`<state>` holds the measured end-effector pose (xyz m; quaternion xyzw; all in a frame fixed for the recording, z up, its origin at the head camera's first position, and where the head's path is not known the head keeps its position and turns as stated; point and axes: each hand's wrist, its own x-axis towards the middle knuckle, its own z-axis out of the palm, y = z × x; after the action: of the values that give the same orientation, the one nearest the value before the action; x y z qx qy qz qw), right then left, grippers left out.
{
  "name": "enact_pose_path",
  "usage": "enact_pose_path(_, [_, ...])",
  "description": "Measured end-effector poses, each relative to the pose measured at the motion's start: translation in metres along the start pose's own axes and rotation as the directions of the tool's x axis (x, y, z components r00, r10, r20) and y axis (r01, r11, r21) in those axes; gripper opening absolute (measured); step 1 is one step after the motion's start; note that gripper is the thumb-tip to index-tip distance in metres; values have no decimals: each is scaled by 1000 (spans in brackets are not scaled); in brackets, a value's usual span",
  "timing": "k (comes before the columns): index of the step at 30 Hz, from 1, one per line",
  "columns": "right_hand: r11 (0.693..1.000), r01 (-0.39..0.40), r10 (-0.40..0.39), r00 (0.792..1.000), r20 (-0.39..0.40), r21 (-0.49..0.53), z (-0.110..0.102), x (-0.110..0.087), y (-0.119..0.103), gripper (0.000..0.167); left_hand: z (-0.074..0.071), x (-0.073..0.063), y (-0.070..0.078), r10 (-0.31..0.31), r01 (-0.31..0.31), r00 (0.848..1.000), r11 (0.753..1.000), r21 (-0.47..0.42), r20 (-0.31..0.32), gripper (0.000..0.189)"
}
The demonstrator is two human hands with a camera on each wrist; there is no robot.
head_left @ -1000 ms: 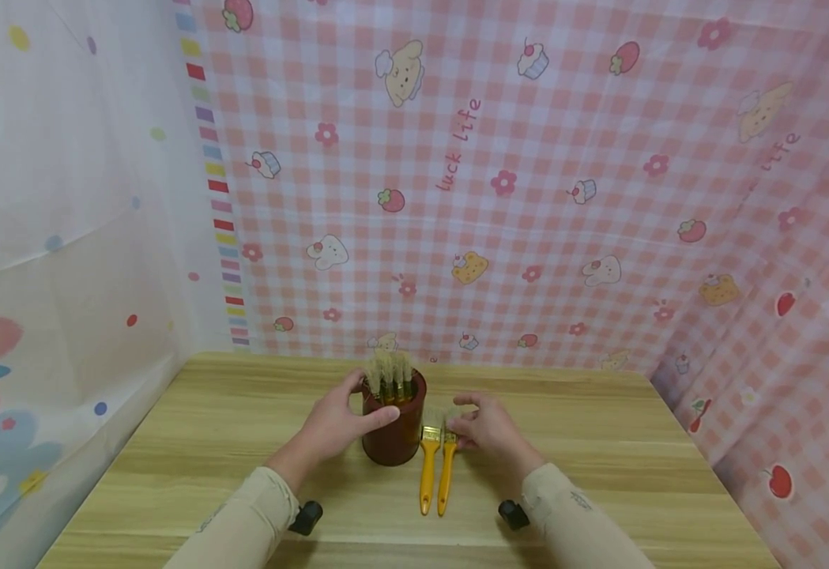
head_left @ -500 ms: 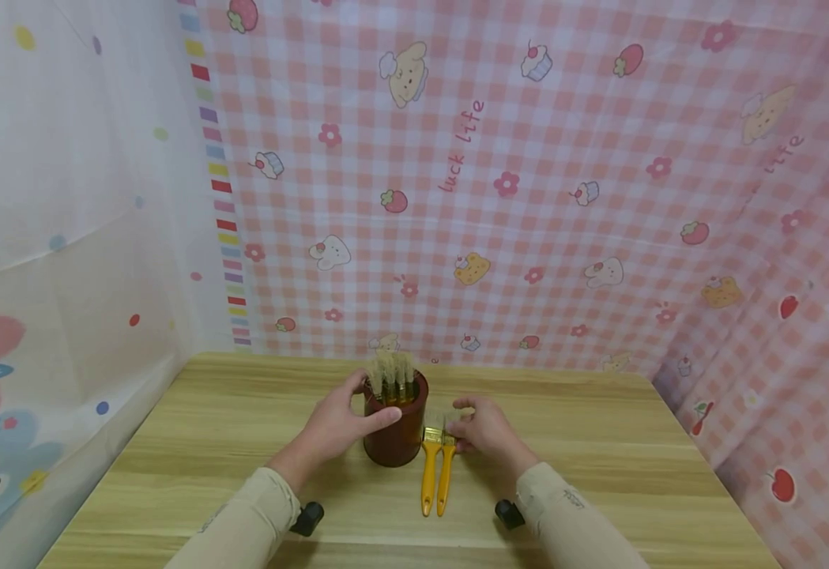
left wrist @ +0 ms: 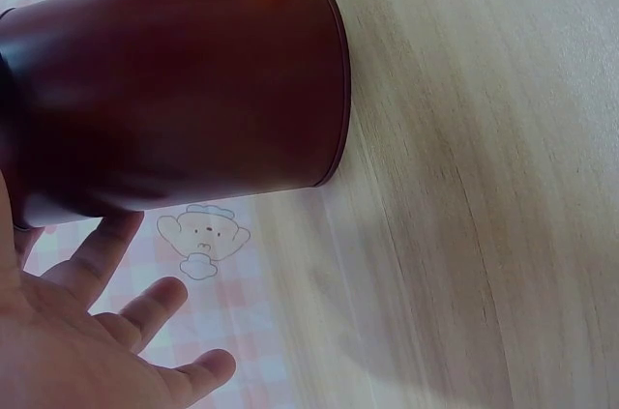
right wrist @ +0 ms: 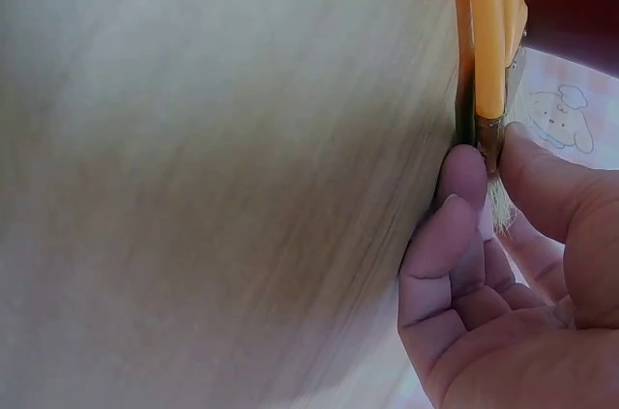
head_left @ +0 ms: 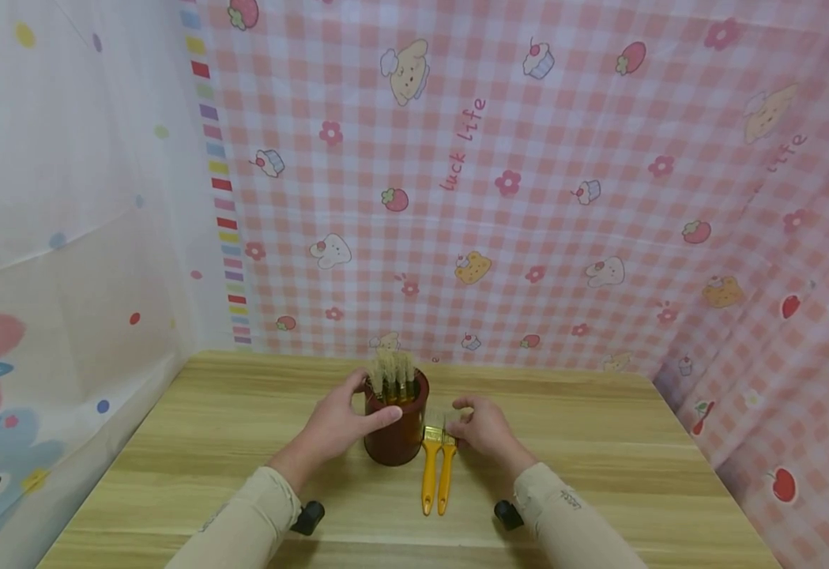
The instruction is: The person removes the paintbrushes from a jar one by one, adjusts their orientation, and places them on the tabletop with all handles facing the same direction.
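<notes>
The left hand (head_left: 336, 427) curled round the dark red cup (head_left: 396, 427) of brushes, apparently steadying it upright on the table (head_left: 172, 458). Just right, the right hand (head_left: 485, 431) pinched the nearer yellow brush (head_left: 448, 474) by its ferrule, seemingly to lift it.

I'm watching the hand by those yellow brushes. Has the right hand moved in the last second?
Barely. The right hand has drawn slightly toward the brown cup, which stays in place, and still pinches the nearer yellow brush at its metal band.
</notes>
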<state>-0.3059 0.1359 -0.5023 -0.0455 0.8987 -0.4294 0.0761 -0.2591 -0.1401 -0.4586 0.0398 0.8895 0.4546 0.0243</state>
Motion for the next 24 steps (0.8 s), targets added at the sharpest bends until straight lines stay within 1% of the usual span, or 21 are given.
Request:
enact_pose_path(2, [1000,-7,7,1000,-4,-2,0,0,0,41,0,0,0,-1,1,1000,1000,-4,2,110])
enact_pose_path(18, [999,23,-25,999,-33,-45,2,0,4,41,-2,0,1,10,-10,1000,1000,-7,2,108])
enact_pose_path(24, [997,32,-36,998,-52,-72,3,0,6,54,-1,0,1,9,-9,1000,1000,-9,3,109])
